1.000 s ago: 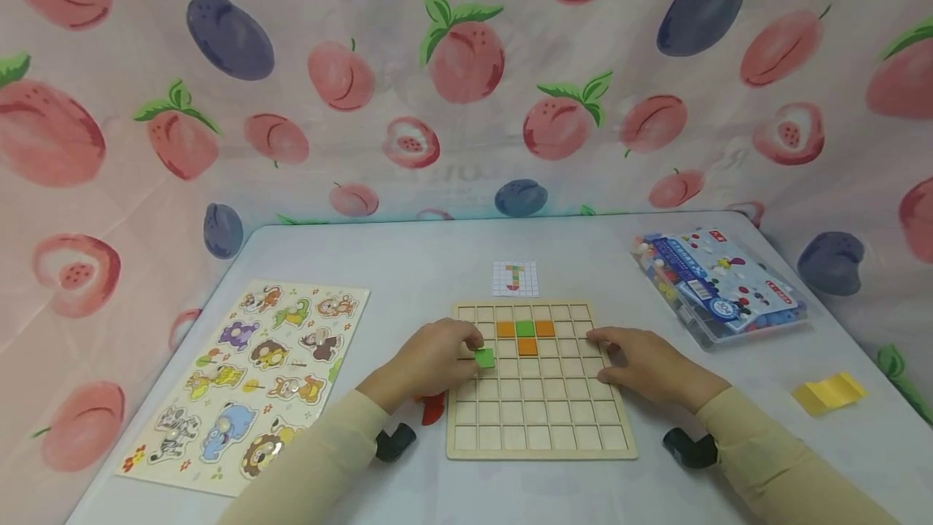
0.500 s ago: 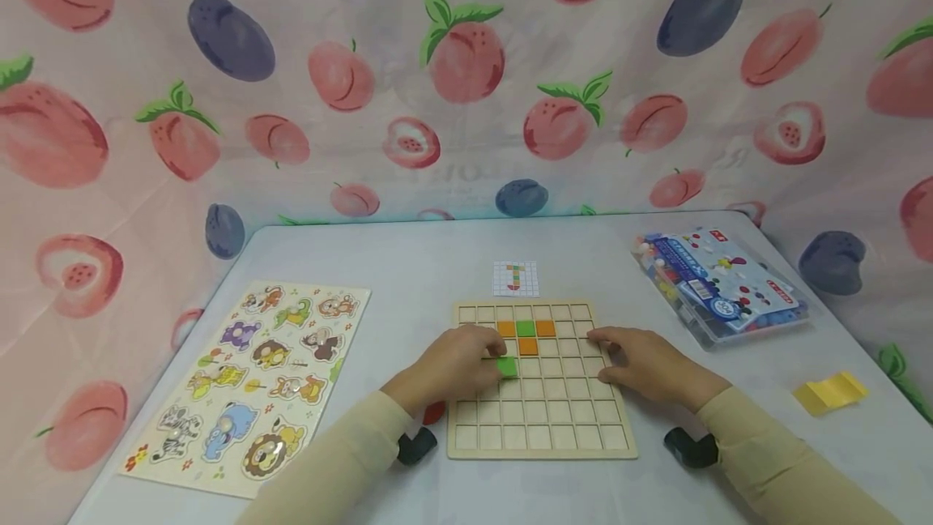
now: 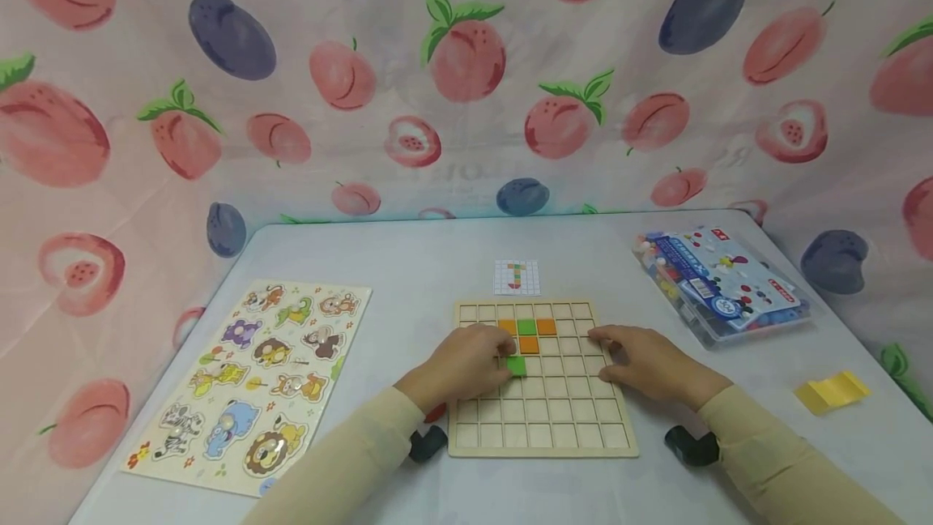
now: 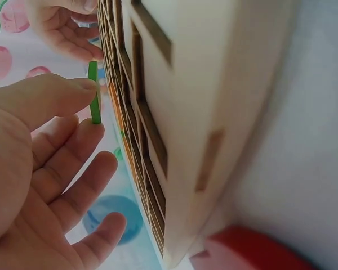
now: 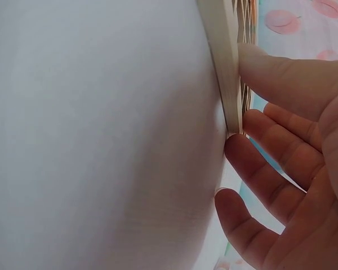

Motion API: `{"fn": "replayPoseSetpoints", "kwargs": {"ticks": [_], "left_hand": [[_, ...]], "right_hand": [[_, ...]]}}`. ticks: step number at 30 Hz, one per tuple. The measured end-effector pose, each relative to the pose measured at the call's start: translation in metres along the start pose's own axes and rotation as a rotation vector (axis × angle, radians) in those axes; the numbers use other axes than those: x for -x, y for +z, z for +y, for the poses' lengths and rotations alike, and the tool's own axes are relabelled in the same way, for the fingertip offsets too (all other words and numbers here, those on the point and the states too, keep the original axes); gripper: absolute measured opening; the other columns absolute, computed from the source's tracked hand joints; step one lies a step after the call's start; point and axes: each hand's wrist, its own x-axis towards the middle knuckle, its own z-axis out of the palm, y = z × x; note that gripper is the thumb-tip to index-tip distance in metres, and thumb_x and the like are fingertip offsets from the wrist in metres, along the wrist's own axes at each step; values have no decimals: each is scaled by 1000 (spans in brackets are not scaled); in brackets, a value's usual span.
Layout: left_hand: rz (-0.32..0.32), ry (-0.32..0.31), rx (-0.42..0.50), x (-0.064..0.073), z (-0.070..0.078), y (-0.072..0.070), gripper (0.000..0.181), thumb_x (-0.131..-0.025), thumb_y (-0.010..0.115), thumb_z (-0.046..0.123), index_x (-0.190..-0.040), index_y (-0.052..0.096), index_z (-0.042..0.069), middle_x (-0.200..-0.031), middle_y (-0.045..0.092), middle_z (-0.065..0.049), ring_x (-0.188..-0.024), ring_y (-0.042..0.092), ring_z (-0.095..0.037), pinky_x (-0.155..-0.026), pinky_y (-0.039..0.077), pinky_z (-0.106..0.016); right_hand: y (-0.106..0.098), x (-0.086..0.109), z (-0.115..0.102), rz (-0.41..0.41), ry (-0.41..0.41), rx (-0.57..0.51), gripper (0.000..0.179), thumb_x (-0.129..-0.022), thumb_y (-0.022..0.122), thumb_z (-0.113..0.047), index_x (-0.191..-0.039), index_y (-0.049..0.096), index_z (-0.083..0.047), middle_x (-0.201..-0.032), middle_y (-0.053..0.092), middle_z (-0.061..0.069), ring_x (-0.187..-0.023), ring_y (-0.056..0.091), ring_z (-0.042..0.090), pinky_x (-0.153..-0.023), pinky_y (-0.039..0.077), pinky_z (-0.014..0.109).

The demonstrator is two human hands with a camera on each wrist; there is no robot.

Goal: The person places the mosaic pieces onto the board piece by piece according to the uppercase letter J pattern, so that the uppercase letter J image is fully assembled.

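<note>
My left hand [image 3: 470, 359] pinches a small green square tile [image 3: 516, 366] between thumb and fingers. In the left wrist view the green tile [image 4: 94, 93] stands edge-on just off the face of the wooden grid board [image 3: 541, 453]. Set in the board's cells are a row of an orange tile [image 3: 546, 326], a green one [image 3: 526, 326] and another orange, partly behind my left fingers. Below the green one sits one more orange tile [image 3: 528, 344]. My right hand [image 3: 645, 359] touches the board's right edge with thumb and fingertips, fingers relaxed.
Behind the board lies a small gridded card [image 3: 517, 277] with a coloured hook shape. An animal puzzle board [image 3: 284, 330] lies at left, a clear box of colourful pieces [image 3: 717, 286] at back right, a yellow paper [image 3: 832, 392] at right. A red piece [image 4: 248, 250] lies by the board's left edge.
My left hand has carried the green tile rightward over the board, from its left columns to below the lower orange tile. My right hand has stayed at the right edge.
</note>
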Motion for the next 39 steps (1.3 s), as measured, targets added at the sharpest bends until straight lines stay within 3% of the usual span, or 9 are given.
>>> {"fn": "replayPoseSetpoints", "kwargs": {"ticks": [20, 39], "left_hand": [[-9, 14, -39, -8, 3, 2, 17, -89, 73, 20, -105, 72, 15, -95, 68, 8, -87, 60, -8, -83, 49, -28], [20, 19, -3, -10, 2, 7, 17, -88, 73, 19, -105, 72, 14, -96, 69, 7, -89, 62, -9, -81, 49, -28]], "right_hand": [[0, 0, -1, 0, 1, 3, 59, -89, 76, -21, -140, 54, -2, -130, 62, 17, -119, 57, 37, -102, 41, 59], [0, 1, 0, 3, 2, -4, 59, -89, 76, -23, -140, 54, -3, -133, 60, 17, -122, 55, 39, -103, 40, 59]]}}
